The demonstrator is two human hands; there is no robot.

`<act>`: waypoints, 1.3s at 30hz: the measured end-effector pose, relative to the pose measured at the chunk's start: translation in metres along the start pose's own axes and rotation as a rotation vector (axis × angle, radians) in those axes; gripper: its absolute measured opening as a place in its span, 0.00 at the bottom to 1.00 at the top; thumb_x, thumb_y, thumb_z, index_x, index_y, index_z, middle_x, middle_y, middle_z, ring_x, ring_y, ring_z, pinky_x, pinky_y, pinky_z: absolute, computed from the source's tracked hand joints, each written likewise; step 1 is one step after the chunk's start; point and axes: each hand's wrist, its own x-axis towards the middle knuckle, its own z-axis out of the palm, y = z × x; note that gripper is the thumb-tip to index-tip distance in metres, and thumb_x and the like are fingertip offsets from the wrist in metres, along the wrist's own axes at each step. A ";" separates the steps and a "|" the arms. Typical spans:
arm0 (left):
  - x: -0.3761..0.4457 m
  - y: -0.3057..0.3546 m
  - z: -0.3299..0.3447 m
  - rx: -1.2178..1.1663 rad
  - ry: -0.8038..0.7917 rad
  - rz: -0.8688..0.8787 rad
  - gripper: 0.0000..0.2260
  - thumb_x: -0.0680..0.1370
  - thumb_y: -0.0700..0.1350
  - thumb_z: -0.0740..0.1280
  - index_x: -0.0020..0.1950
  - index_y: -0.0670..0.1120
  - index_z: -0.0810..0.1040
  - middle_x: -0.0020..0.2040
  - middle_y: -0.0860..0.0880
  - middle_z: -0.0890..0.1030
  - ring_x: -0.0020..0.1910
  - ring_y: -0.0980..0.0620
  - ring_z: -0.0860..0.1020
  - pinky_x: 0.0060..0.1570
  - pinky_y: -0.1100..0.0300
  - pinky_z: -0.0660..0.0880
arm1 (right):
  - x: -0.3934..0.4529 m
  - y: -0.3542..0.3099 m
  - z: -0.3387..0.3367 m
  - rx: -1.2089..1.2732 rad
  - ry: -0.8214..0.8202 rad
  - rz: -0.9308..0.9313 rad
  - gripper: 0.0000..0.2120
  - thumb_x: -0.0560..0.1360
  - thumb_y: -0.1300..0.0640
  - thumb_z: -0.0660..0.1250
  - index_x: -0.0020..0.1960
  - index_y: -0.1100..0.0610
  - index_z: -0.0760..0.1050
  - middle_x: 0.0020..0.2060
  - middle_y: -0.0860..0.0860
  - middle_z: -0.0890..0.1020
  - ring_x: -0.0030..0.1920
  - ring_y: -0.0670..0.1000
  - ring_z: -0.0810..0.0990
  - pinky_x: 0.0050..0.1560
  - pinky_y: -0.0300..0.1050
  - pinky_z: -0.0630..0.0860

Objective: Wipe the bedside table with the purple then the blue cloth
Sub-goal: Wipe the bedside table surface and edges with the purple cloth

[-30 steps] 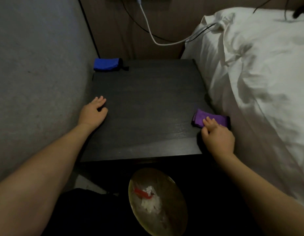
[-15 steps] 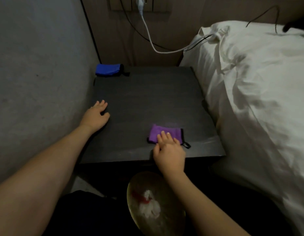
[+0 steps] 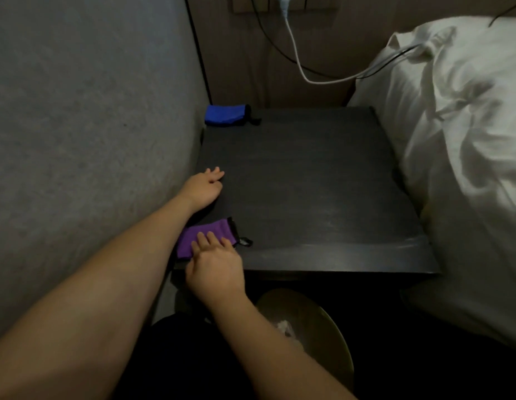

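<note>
A: Why is the purple cloth point(image 3: 203, 237) kept so flat at the near left corner of the tabletop point(image 3: 308, 197)?

B: It is pressed down by the right hand point(image 3: 215, 268). The fingers point(image 3: 212, 241) are laid out straight on top, w/ nothing curled round it. A flat push is prob. what makes it rub the wood, not bunch up.

A: And the left hand point(image 3: 203, 184)?

B: It is rested on the left edge, a bit farther back, fingers loose & open, nothing held. The body is prob. steadied that way. The cloth is tucked just beside the left forearm, so it is found between the two hands, under the right one.

A: The blue cloth point(image 3: 226, 115)?

B: It is left folded at the far left corner, by the wall point(image 3: 86, 125), well apart from both hands. It is saved for 2nd, it seems.

A: Anything else?

B: A bin point(image 3: 334, 333) is seen below the near edge, the bed point(image 3: 459, 145) at the right, cables point(image 3: 297, 53) at the back.
</note>
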 end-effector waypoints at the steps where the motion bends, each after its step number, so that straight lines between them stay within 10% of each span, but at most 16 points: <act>1: 0.000 0.000 0.000 0.005 0.003 0.001 0.20 0.79 0.39 0.53 0.72 0.45 0.62 0.76 0.46 0.57 0.76 0.50 0.53 0.74 0.59 0.47 | -0.001 -0.004 0.003 0.009 -0.005 0.005 0.22 0.65 0.53 0.57 0.53 0.60 0.81 0.55 0.55 0.83 0.57 0.54 0.79 0.59 0.48 0.73; 14: 0.002 -0.005 0.005 -0.005 0.025 0.024 0.21 0.78 0.39 0.54 0.72 0.45 0.63 0.76 0.46 0.58 0.76 0.50 0.53 0.74 0.59 0.48 | -0.032 0.058 -0.027 0.052 0.087 0.061 0.16 0.61 0.50 0.58 0.38 0.47 0.85 0.42 0.41 0.86 0.45 0.40 0.84 0.47 0.35 0.79; 39: -0.003 -0.003 0.012 0.005 0.080 0.027 0.22 0.78 0.39 0.54 0.72 0.46 0.61 0.76 0.48 0.57 0.76 0.51 0.53 0.74 0.59 0.47 | -0.076 0.248 -0.134 -0.285 0.265 0.573 0.19 0.76 0.56 0.57 0.64 0.57 0.75 0.66 0.53 0.75 0.67 0.52 0.73 0.63 0.47 0.70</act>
